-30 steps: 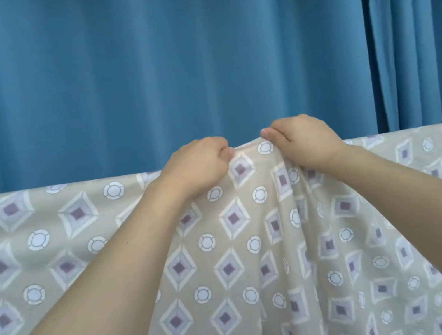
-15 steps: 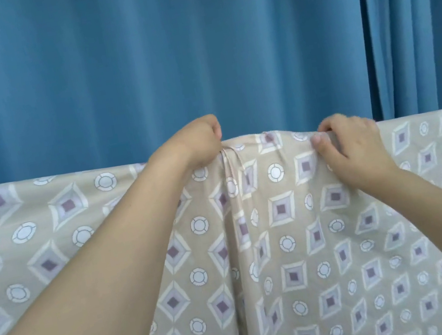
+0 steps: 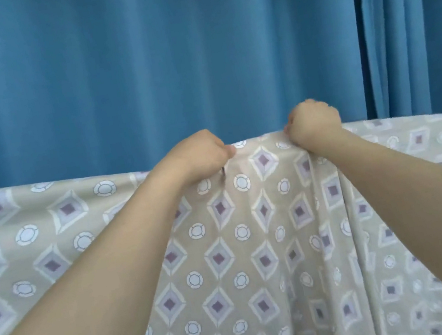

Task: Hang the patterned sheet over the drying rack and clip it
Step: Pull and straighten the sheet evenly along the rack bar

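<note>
left hand (image 3: 197, 156) and right hand (image 3: 314, 125), near each other, each with closed grip bunching the patterned sheet (image 3: 243, 252) at its top fold; blue curtain (image 3: 136, 64) behind.

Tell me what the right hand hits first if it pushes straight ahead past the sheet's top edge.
Probably the pleated blue curtain behind; the right hand grips the beige diamond-patterned sheet, though the gap's depth is unclear.

— Any lettering, label or number to read here?
— None. The patterned sheet (image 3: 251, 238) bears only printed diamonds and rings, no words, and the blue curtain (image 3: 136, 64) behind it is plain.
</note>
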The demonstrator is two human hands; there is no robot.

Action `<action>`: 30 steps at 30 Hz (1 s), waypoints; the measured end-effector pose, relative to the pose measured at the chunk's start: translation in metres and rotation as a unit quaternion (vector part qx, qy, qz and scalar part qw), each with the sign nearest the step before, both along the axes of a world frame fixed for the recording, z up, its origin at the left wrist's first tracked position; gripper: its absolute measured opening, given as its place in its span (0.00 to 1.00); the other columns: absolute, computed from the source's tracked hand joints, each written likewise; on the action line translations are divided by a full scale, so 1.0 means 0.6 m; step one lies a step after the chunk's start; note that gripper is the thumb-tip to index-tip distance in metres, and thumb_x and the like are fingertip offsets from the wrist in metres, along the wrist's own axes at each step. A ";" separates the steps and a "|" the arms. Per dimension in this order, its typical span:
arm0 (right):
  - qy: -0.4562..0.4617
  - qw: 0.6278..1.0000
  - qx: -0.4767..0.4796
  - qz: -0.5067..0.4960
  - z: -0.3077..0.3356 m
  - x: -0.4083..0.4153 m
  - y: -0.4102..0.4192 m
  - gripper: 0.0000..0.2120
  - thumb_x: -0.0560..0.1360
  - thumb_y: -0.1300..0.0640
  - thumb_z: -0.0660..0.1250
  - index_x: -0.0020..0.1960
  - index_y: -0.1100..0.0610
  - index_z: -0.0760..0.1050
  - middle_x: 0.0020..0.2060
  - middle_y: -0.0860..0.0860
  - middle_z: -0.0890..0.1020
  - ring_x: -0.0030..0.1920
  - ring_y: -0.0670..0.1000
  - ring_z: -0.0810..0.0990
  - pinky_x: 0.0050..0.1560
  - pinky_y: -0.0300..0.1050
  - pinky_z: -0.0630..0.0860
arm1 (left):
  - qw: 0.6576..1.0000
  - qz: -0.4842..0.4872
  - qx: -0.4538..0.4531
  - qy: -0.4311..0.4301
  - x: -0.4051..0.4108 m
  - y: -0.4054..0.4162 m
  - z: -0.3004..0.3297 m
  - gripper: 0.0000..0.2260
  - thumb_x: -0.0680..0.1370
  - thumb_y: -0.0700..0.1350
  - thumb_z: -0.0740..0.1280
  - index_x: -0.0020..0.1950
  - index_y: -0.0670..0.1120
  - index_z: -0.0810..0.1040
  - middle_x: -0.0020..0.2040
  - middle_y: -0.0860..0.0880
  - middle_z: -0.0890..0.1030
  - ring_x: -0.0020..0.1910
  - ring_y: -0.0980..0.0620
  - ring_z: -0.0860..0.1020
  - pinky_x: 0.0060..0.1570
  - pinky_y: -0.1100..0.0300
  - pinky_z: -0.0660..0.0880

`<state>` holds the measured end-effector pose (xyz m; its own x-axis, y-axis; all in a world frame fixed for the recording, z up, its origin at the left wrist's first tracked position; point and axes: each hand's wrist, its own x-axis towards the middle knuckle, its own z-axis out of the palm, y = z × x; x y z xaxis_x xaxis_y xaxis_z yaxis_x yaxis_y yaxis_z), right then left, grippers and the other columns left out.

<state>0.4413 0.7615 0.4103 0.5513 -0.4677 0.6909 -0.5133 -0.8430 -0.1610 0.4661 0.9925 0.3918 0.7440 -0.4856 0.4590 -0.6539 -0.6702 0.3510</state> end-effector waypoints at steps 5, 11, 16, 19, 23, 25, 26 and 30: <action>0.154 0.954 0.134 0.221 -0.001 -0.016 0.035 0.11 0.79 0.50 0.63 0.40 0.54 0.74 0.40 0.50 0.77 0.44 0.54 0.75 0.41 0.44 0.71 | 0.985 0.115 0.127 -0.028 0.010 0.007 0.027 0.14 0.80 0.41 0.58 0.34 0.45 0.69 0.33 0.49 0.70 0.30 0.51 0.66 0.29 0.60 0.62; 0.088 0.972 0.064 0.210 -0.043 -0.059 0.055 0.28 0.80 0.38 0.50 0.46 0.58 0.79 0.42 0.51 0.82 0.47 0.54 0.79 0.54 0.48 0.74 | 0.987 0.059 0.104 -0.108 -0.017 -0.003 0.032 0.04 0.75 0.37 0.61 0.44 0.43 0.76 0.42 0.48 0.77 0.41 0.47 0.75 0.40 0.55 0.75; -0.008 0.960 0.089 0.267 -0.055 -0.081 0.032 0.26 0.80 0.38 0.51 0.33 0.55 0.66 0.29 0.48 0.72 0.34 0.52 0.73 0.40 0.47 0.69 | 0.992 -0.087 0.036 -0.079 -0.036 -0.018 -0.006 0.10 0.78 0.48 0.58 0.44 0.46 0.77 0.42 0.51 0.79 0.46 0.48 0.77 0.44 0.54 0.73; -0.127 0.923 0.097 0.349 -0.082 -0.106 0.010 0.18 0.81 0.44 0.56 0.41 0.54 0.73 0.35 0.46 0.76 0.40 0.50 0.74 0.44 0.47 0.70 | 0.991 -0.048 0.080 -0.097 -0.019 -0.013 -0.005 0.20 0.76 0.64 0.61 0.38 0.47 0.72 0.36 0.53 0.75 0.39 0.51 0.74 0.38 0.55 0.69; -0.156 0.963 -0.118 0.183 -0.135 -0.122 -0.059 0.25 0.74 0.35 0.54 0.54 0.54 0.73 0.49 0.50 0.75 0.50 0.55 0.70 0.55 0.50 0.62 | 0.991 -0.111 0.062 -0.032 -0.015 -0.017 0.005 0.19 0.78 0.58 0.65 0.36 0.48 0.66 0.31 0.52 0.67 0.31 0.51 0.66 0.36 0.57 0.62; -0.159 0.966 -0.169 0.116 -0.149 -0.126 -0.081 0.28 0.73 0.32 0.56 0.51 0.57 0.73 0.45 0.54 0.73 0.45 0.57 0.70 0.49 0.51 0.63 | 0.991 -0.130 0.029 -0.023 -0.014 -0.025 0.009 0.17 0.80 0.54 0.64 0.36 0.48 0.65 0.29 0.52 0.65 0.30 0.51 0.63 0.35 0.58 0.61; -0.146 0.967 -0.182 0.106 -0.147 -0.128 -0.083 0.27 0.74 0.33 0.58 0.49 0.59 0.72 0.43 0.54 0.73 0.43 0.58 0.71 0.45 0.51 0.64 | 0.992 -0.124 0.026 -0.028 -0.013 -0.028 0.009 0.17 0.81 0.53 0.63 0.36 0.48 0.65 0.30 0.52 0.64 0.30 0.51 0.63 0.34 0.58 0.60; -0.015 0.963 -0.224 0.147 -0.115 -0.145 -0.050 0.13 0.80 0.47 0.58 0.45 0.56 0.63 0.39 0.53 0.75 0.38 0.58 0.73 0.35 0.49 0.66 | 0.995 -0.071 0.042 -0.062 -0.005 -0.032 0.010 0.16 0.83 0.51 0.59 0.37 0.45 0.66 0.34 0.50 0.68 0.34 0.49 0.67 0.34 0.57 0.62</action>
